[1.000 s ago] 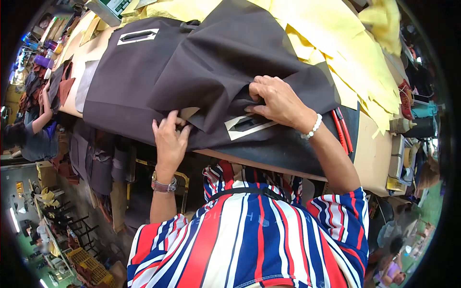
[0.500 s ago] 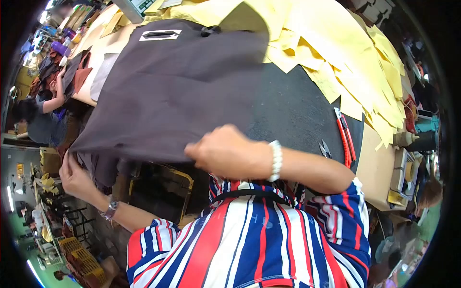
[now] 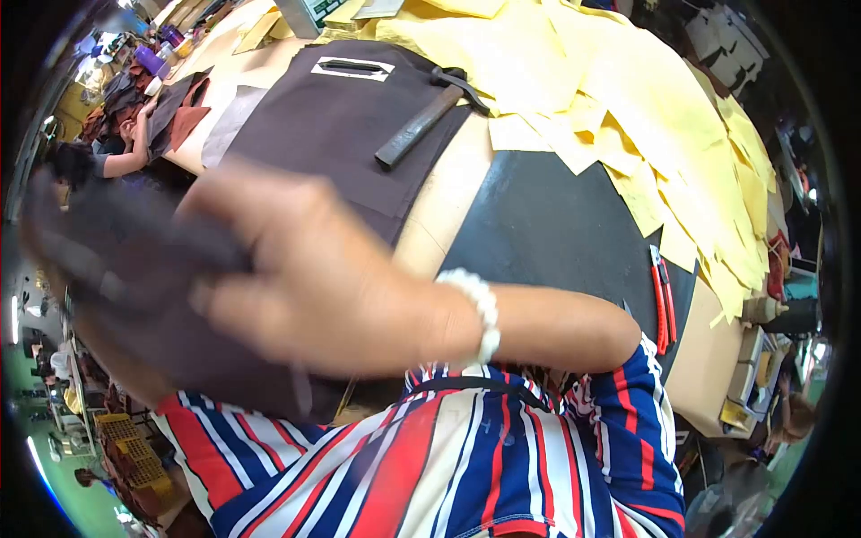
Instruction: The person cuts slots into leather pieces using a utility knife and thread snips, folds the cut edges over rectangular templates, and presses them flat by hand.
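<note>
My right hand (image 3: 314,269), with a white bead bracelet on its wrist, is closed on a dark brown sheet of fabric or leather (image 3: 152,305), folded and blurred by motion. At the far left, my left hand (image 3: 40,215) is smeared and mostly hidden behind that same sheet; its fingers appear wrapped round the edge. Beyond my hands lies a stack of dark brown sheets (image 3: 296,143). On it rest a hammer (image 3: 420,125) and a white-edged rectangular piece with a dark slot (image 3: 352,68).
A black mat (image 3: 547,215) lies on the table right of the stack. Yellow sheets (image 3: 619,81) are piled along the far right side. Red utility knives (image 3: 663,300) lie near the mat's right edge. A co-worker (image 3: 126,157) handles dark pieces at the left.
The dark sheet that was spread across the table has been pulled left and toward me, and is now bunched in my hands. The hammer and the stack beneath have come into view.
</note>
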### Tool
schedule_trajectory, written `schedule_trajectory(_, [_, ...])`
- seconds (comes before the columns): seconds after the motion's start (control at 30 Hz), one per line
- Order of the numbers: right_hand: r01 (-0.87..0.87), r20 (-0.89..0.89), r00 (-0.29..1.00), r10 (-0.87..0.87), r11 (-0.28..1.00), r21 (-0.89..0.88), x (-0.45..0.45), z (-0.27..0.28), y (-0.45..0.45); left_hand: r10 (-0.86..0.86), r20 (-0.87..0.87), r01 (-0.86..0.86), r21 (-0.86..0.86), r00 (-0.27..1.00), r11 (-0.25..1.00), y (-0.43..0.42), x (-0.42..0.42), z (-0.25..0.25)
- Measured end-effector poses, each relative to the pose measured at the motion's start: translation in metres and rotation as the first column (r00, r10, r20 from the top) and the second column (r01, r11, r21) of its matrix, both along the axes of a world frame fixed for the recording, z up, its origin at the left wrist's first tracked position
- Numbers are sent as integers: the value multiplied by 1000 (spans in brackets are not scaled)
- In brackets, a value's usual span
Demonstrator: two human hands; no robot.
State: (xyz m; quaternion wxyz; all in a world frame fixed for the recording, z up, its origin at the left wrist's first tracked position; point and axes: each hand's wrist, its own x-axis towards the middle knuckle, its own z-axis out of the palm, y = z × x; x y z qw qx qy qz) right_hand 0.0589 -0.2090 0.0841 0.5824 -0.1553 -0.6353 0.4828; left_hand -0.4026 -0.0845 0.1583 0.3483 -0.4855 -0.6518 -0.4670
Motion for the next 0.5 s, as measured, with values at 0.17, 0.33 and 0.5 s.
schedule_trajectory(0.17, [428, 213, 886, -411, 903, -41, 24, -73, 94, -196, 35, 198, -242, 980, 950, 156, 39, -58])
schedule_trajectory(0.33, [499, 287, 863, -417, 796, -344, 55, -144, 154, -223, 491, 399, -288, 842, 871, 261, 105, -170])
schedule_trajectory(0.5, [704, 409, 692, -595, 681, -200, 79, -169, 195, -128, 810, 452, -181, 572, 873, 295, 184, -190])
